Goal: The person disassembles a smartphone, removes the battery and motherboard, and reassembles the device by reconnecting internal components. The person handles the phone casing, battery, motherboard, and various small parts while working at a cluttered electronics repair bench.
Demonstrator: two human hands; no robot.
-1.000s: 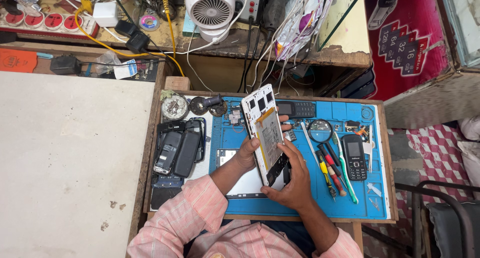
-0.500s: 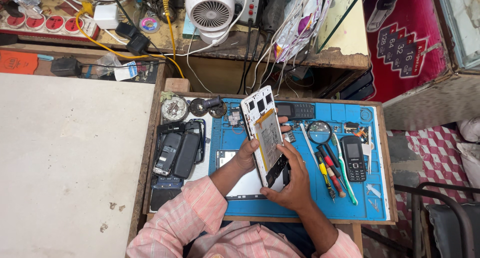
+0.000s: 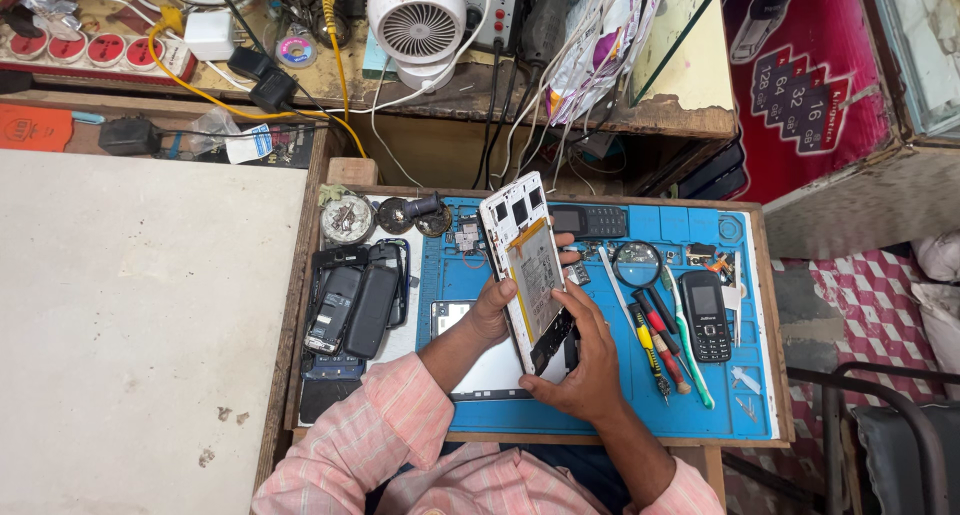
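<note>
Holding the opened phone (image 3: 527,265) near the middle of the frame, the left hand (image 3: 492,310) grips its left edge and the right hand (image 3: 585,370) its bottom end. Best to grip gently, above the blue mat (image 3: 690,395).

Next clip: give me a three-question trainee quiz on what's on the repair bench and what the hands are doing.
1. True or false: both hands hold the opened phone above the blue mat.
2. What lies just right of the magnifying glass? A) a black keypad phone B) a soldering iron C) a roll of tape
3. Which hand grips the opened phone's lower end, where the dark parts show?

Key:
1. True: the left hand holds its left edge, the right hand its lower end.
2. A: the black keypad phone.
3. The right hand.
</note>
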